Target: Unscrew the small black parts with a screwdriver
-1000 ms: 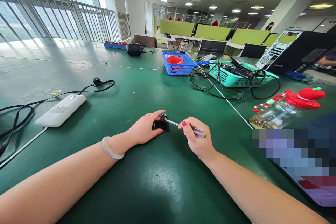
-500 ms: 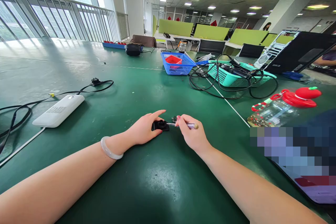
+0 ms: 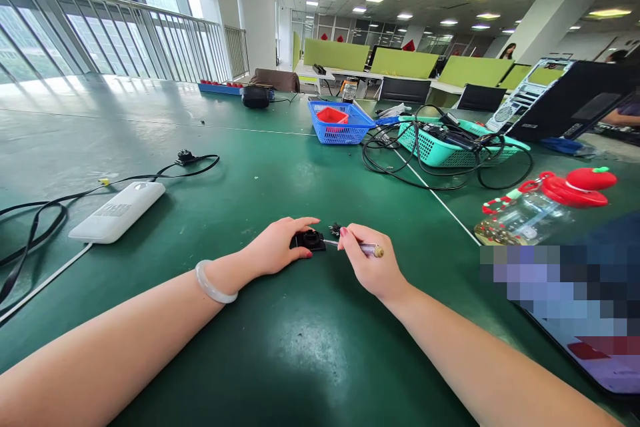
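Note:
My left hand (image 3: 278,248) pinches a small black block (image 3: 310,240) between thumb and forefinger and holds it down on the green table (image 3: 280,347). My right hand (image 3: 371,263) grips a thin screwdriver (image 3: 367,249) with a clear handle, its tip pointing left at the block. A tiny dark metal part (image 3: 334,229) lies on the table just beyond the screwdriver shaft. A pale bangle (image 3: 214,285) sits on my left wrist.
A white power bank (image 3: 117,211) with black cables lies at the left. A blue basket (image 3: 340,122) and a teal basket (image 3: 450,141) with cables stand behind. A clear bottle with a red lid (image 3: 543,210) lies at the right, a phone beside it.
The small metal part sat on top of the block a second ago; it now lies on the table beside it. My right hand has lowered the screwdriver nearly flat.

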{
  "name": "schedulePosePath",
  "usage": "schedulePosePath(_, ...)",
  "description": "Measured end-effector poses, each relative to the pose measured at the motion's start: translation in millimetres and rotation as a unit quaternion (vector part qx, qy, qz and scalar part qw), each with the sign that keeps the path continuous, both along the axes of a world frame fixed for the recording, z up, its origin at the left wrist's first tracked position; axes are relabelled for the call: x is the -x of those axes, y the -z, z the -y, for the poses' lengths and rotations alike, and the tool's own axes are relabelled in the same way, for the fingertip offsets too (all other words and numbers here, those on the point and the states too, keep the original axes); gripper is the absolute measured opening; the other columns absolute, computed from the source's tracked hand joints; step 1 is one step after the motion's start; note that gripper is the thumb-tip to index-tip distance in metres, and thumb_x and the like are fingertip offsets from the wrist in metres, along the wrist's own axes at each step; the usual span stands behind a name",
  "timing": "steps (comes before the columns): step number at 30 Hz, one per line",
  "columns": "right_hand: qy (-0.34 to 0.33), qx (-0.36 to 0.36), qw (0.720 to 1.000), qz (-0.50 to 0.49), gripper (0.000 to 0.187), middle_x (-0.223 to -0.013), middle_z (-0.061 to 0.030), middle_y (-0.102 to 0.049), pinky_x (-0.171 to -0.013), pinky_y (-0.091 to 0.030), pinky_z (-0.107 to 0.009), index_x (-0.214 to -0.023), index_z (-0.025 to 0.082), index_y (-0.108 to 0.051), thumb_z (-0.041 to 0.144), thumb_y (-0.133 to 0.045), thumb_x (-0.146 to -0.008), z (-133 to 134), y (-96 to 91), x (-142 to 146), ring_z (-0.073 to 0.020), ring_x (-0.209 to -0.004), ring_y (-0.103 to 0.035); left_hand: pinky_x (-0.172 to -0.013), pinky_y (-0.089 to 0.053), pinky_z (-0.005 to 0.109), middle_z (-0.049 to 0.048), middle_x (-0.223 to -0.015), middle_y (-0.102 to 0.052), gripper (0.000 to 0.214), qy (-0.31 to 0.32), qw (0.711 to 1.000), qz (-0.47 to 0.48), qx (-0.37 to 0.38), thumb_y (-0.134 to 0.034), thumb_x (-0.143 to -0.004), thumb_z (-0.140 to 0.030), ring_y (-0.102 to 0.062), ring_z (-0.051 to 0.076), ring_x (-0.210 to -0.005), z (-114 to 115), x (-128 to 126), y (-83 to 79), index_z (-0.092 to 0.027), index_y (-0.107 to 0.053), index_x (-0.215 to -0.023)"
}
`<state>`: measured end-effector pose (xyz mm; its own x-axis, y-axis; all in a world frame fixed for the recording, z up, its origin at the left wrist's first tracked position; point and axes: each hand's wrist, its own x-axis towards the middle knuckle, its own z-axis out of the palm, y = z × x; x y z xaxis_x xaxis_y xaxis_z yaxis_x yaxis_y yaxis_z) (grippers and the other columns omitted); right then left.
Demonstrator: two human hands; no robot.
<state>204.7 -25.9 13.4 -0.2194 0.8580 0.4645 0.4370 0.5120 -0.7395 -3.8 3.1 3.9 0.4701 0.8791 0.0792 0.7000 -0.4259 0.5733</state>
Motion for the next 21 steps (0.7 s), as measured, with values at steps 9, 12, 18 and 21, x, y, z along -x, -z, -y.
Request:
schedulePosePath(9, -0.006, -0.004, 1.000, -0.017, 0.041, -0.048, 0.0038, -0.038, -0.048, -0.029, -0.025, -0.055, 0.020, -0.052, 0.032, -0.043, -0.093, 5.2, -1.5, 1.8, -0.0107, -0.047, -0.037, -0.100, -0.045, 0.039, 0.0028, -0.118, -0.068, 0.062, -0.005, 1.000, -0.002, 0.009, -0.069, -0.077, -0.029, -0.058, 0.024, -0.112, 0.0, -0.8, -0.6, -0.030, -0.047, -0.134)
schedulePosePath(12, -0.006, -0.008, 1.000, -0.023, 0.041, -0.048, 0.0037, -0.038, -0.049, -0.030, -0.025, -0.055, 0.020, -0.052, 0.033, -0.043, -0.093, 5.1, -1.6, 1.9, -0.0108, -0.047, -0.038, -0.100, -0.044, 0.039, 0.0029, -0.118, -0.068, 0.062, -0.004, 1.000, -0.005, 0.010, -0.069, -0.077, -0.028, -0.057, 0.023, -0.112, 0.0, -1.1, -1.6, -0.029, -0.047, -0.134)
schedulePosePath(18, 0.019, 0.014, 0.998, -0.055, 0.043, -0.048, 0.0039, -0.038, -0.048, -0.030, -0.026, -0.055, 0.020, -0.052, 0.038, -0.044, -0.092, 2.3, 1.4, 1.6, -0.0106, -0.046, -0.036, -0.098, -0.046, 0.039, 0.0049, -0.116, -0.067, 0.062, -0.008, 1.000, -0.008, 0.013, -0.068, -0.077, -0.029, -0.059, 0.024, -0.110, 1.3, -1.0, -2.8, -0.029, -0.047, -0.135)
schedulePosePath(21, 0.041, 0.047, 0.994, -0.088, 0.045, -0.047, 0.0040, -0.038, -0.047, -0.030, -0.026, -0.055, 0.020, -0.051, 0.044, -0.044, -0.092, -3.4, 6.0, 0.5, -0.0105, -0.044, -0.036, -0.099, -0.046, 0.040, 0.0052, -0.118, -0.067, 0.062, -0.008, 1.000, -0.005, 0.012, -0.068, -0.077, -0.030, -0.059, 0.024, -0.110, 0.7, -0.5, -1.7, -0.029, -0.047, -0.135)
